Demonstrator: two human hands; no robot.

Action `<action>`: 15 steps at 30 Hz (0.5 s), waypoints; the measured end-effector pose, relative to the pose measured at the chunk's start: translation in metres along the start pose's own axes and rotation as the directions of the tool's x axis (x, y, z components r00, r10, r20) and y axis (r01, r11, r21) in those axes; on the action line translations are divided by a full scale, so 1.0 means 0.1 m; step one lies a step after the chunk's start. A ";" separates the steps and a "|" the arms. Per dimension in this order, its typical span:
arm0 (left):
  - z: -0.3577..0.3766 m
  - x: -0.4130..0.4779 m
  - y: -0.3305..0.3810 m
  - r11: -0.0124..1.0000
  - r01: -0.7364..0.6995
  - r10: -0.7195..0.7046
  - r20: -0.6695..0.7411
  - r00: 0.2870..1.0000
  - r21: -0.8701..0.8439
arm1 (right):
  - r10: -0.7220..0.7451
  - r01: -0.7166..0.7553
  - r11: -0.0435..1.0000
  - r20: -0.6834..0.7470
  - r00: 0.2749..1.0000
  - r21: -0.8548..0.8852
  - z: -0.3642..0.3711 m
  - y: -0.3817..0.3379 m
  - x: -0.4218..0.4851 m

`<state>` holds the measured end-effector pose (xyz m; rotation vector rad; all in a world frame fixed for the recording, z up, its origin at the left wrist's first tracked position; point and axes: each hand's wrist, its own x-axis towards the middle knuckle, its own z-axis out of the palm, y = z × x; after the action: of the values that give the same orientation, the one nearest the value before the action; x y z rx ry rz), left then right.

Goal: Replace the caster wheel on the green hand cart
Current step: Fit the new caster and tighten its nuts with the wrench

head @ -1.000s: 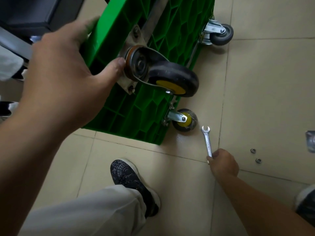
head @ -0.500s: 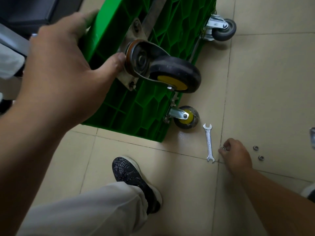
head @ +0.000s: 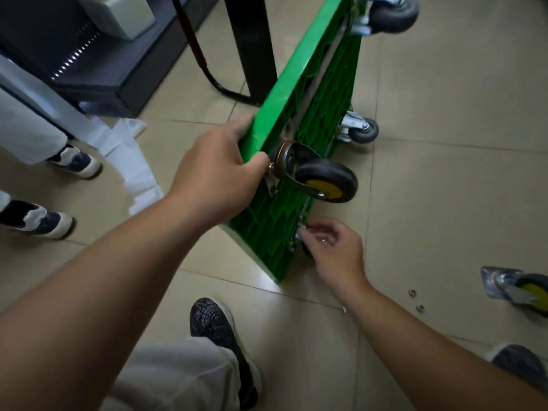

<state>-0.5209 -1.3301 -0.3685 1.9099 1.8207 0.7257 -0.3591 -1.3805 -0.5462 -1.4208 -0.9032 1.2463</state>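
While holding the green plastic hand cart [head: 281,93] on its side, grips its rim with curled left hand [head: 213,176]. Pinches a small silver part [head: 303,230] at cart's low corner with right hand [head: 335,250]. Not done, likely: leaves two silver nuts [head: 412,293], one loose yellow-centred caster wheel [head: 522,290] on tiled floor [head: 444,203].

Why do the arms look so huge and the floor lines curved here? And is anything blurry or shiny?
Head view: the wide-angle lens bends the tile joints and swells the left arm near the edge; a bright glare patch sits on the floor beside the green cart's lower corner; the right hand and the loose caster are smeared.
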 end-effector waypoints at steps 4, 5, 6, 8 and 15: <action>0.02 -0.07 0.12 0.996 0.004 -0.002 0.026 1.000 -0.089 | 0.028 0.000 0.942 -0.079 0.996 0.335 0.16 -0.42 -0.22; 0.02 -0.06 0.14 0.996 0.006 -0.003 0.036 0.999 -0.094 | 0.054 -0.016 0.920 -0.084 0.995 0.391 0.19 -0.46 -0.24; 0.03 -0.05 0.15 0.996 0.008 -0.004 0.038 0.999 -0.093 | 0.077 -0.035 0.897 -0.077 0.994 0.440 0.22 -0.49 -0.23; 0.05 -0.01 0.17 0.996 0.018 -0.015 0.029 0.999 -0.083 | 0.108 -0.069 0.869 -0.053 0.993 0.490 0.28 -0.52 -0.18; 0.19 0.25 0.15 0.993 0.093 -0.088 0.070 0.994 -0.075 | 0.110 -0.064 0.812 -0.045 0.993 0.580 0.40 -0.45 -0.08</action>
<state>-0.4969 -1.3047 -0.3719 1.7691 1.7992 0.6844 -0.3966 -1.3698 -0.4996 -1.0114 -0.3491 1.3750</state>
